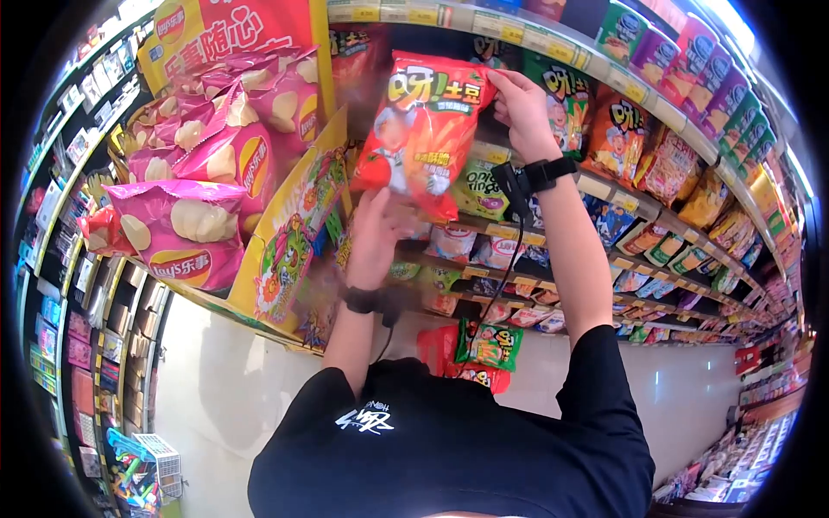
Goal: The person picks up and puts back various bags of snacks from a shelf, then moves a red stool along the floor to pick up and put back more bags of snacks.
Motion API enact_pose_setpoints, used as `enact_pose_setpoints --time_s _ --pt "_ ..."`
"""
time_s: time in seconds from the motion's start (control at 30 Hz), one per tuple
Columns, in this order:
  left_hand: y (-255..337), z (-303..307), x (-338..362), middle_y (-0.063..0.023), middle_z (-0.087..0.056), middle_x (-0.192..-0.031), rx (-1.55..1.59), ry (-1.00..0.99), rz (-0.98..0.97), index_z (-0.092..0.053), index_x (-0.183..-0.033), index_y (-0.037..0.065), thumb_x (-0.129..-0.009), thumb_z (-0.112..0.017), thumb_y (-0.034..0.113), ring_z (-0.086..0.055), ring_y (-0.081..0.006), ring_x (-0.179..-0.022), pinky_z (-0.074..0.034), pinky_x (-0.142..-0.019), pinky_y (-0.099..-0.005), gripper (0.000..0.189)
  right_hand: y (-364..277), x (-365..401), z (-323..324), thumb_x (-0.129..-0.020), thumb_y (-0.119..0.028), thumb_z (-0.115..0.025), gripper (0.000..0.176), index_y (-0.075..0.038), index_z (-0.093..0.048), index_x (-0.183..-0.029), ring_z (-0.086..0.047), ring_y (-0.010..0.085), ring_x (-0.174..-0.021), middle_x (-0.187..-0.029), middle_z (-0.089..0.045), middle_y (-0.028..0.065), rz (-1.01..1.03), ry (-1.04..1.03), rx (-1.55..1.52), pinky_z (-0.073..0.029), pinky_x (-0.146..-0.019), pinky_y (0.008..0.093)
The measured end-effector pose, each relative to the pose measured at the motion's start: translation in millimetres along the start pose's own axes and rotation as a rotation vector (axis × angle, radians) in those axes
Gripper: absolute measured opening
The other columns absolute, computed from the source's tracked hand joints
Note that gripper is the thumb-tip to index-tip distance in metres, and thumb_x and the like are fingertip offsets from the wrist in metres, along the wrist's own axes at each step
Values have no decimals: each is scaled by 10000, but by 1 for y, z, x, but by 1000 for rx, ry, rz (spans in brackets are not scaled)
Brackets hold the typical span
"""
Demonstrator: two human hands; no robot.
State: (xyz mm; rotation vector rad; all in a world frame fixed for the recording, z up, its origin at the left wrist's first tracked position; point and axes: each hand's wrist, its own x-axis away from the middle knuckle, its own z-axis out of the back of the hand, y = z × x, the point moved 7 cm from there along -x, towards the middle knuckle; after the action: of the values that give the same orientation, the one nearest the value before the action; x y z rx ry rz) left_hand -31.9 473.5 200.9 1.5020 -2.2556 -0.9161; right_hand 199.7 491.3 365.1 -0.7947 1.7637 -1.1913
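A red bag of potato snacks (423, 129) is held up in front of the shelves, tilted, its printed front facing me. My right hand (522, 112) pinches its upper right corner between thumb and fingers. My left hand (380, 229) is just below the bag's lower left edge, palm towards it, fingers apart and partly smeared by motion. Both wrists wear black bands with cables. Behind the red bag, a green onion rings bag (479, 188) stands on the shelf. To its right are a green snack bag (557, 104) and an orange snack bag (615, 134).
Pink potato chip bags (186, 233) fill a yellow cardboard display (298, 224) at my left. Chip cans (656, 60) line the upper shelf on the right. Low down before my body are a green snack bag (489, 344) and red packs (438, 345). Pale floor (224, 371) stretches below.
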Motion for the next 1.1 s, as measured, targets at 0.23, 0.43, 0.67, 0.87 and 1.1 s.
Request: enact_pose_setpoints --time_s 0.23,0.43,0.67,0.87,1.1 --pt "13 -17 -68 -57 -587 -941 -167 48 -172 -467 -1092 51 -859 -615 163 -644 -179 -699 -499 -551 -235 297 14 -61 -5 -812 -136 -644 191 -97 -484 -717 -355 72 -448 -555 -386 -56 -95 -94 -212 -329 -446 239" --pt "24 -28 -111 -104 -599 -923 -213 109 -267 -447 -1108 -14 -850 -604 109 -653 -213 -743 -520 -574 -253 326 26 -107 9 -798 -143 -655 155 -85 -519 -750 -417 96 -482 -603 -463 -17 -111 -31 -80 -386 -465 244" --pt "19 -48 -165 -150 -589 -987 -50 -15 -156 -480 -1030 -55 -848 -551 76 -617 -269 -944 -529 -757 -318 236 49 -190 18 -873 -198 -583 167 -90 -541 -992 -562 155 -768 -880 -593 36 -34 -134 51 -515 -696 318" --pt "3 -49 -231 -168 -503 -1034 -66 -131 60 -458 -1029 -51 -791 -580 76 -506 -296 -1010 -453 -909 -397 296 53 -218 0 -910 -99 -500 336 -66 -438 -1238 -551 254 -1045 -1191 -520 119 98 -367 -23 -507 -848 412" --pt "-11 -36 -332 -50 -535 -825 -139 -202 65 -488 -930 55 -734 -644 62 -553 -160 -786 -484 -719 -314 251 49 -216 -1 -921 -94 -483 346 -62 -424 -1259 -514 250 -1111 -1244 -481 118 152 -298 71 -495 -878 416"
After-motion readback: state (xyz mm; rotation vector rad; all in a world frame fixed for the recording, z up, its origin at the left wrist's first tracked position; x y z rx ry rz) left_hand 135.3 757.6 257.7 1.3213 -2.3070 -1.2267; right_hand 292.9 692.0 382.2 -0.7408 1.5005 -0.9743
